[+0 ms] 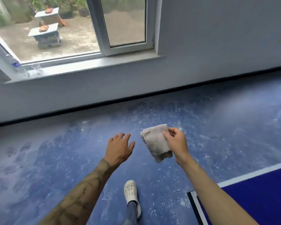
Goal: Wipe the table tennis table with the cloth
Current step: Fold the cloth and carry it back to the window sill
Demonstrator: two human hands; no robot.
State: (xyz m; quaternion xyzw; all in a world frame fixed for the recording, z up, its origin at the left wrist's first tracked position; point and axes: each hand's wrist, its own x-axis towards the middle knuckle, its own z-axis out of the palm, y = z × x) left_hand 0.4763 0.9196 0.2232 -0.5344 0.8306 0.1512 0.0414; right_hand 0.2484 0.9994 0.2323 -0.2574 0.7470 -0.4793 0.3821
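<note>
Pinched at its upper right edge between my right hand's (175,143) thumb and curled fingers, the cloth (156,142) hangs folded in the air, a pale, fluffy, greyish-white pad with its lower end drooping toward me. It touches nothing but my fingers. My left hand (118,146) is just beside it on the left, palm down, fingers spread and relaxed, holding nothing and not touching the cloth.

Both hands are out over the floor (55,159), which is blue and heavily scuffed with white marks and dusty patches. The table tennis table (266,197) shows only as one dark blue corner with a white border line at the lower right; my right forearm passes over that corner, and the cloth is held beyond it and to its left, clear of the playing surface.

Below my hands, one foot in a white perforated clog (131,194) stands on the floor. Ahead, a grey wall (217,38) with a black skirting strip carries a window sill (91,65), where a clear plastic bottle (20,69) and a drinking glass (36,68) stand near each other at the left end
</note>
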